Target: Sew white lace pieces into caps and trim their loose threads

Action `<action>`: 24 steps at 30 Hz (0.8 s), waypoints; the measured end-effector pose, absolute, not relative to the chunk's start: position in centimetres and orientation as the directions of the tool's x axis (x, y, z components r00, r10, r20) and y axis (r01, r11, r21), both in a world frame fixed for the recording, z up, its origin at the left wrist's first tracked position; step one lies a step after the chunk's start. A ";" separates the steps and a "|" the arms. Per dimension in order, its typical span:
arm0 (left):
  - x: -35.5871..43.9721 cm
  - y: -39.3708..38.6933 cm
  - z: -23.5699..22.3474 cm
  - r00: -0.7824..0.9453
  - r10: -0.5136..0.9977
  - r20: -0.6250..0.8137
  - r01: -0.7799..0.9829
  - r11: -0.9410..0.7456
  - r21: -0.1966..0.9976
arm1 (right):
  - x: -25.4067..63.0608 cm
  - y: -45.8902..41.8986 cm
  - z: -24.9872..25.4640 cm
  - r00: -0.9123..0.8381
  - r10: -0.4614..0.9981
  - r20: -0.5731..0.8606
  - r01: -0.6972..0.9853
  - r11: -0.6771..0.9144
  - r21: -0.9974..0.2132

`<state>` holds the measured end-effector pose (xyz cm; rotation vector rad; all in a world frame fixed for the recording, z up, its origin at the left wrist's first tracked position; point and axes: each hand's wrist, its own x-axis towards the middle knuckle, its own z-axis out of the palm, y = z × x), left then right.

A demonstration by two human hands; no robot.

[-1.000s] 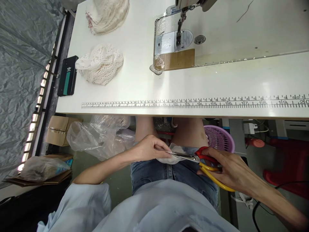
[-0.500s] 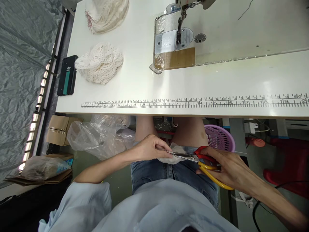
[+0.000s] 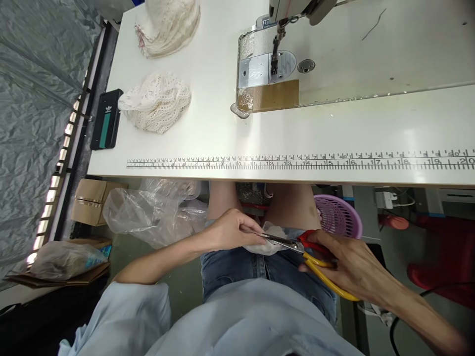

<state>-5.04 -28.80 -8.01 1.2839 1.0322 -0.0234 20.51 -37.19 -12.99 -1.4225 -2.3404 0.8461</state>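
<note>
Over my lap, my left hand [image 3: 234, 230] pinches a small piece of thin white fabric [image 3: 267, 245] between thumb and fingers. My right hand [image 3: 343, 257] is wrapped round the handles of a pair of scissors [image 3: 322, 277], one handle red and the other yellow. The scissors' blades point left and lie across the fabric, with their tips close to my left fingertips. Whether the blades are fully closed I cannot tell. Part of the fabric is hidden behind my left fingers and the blades.
Ahead is a white table [image 3: 208, 143] with a printed ruler along its edge. A sewing machine [image 3: 276, 59], two bundles of cream lace [image 3: 158, 103] and a black phone [image 3: 106, 119] are on it. Below are plastic bags [image 3: 148, 212], a cardboard box [image 3: 91, 200] and a purple basket [image 3: 339, 216].
The view has shifted slightly, so the table sits a little lower in the picture. Both hands keep their hold on the fabric and the scissors, and the scissors' handles have dipped slightly.
</note>
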 end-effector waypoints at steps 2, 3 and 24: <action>-5.1 -28.8 -8.0 0.579 0.509 -0.637 0.540 0.346 0.767 | 20.5 -37.2 -13.1 -0.489 0.871 -0.048 0.715 0.369 -0.593; -5.1 -28.9 -8.0 0.580 0.508 -0.637 0.539 0.347 0.767 | 20.4 -37.2 -13.2 -0.496 0.867 -0.038 0.714 0.383 -0.586; -4.8 -28.8 -7.7 0.563 0.480 -0.673 0.562 0.374 0.737 | 20.3 -37.8 -13.5 -0.495 0.868 -0.038 0.700 0.372 -0.610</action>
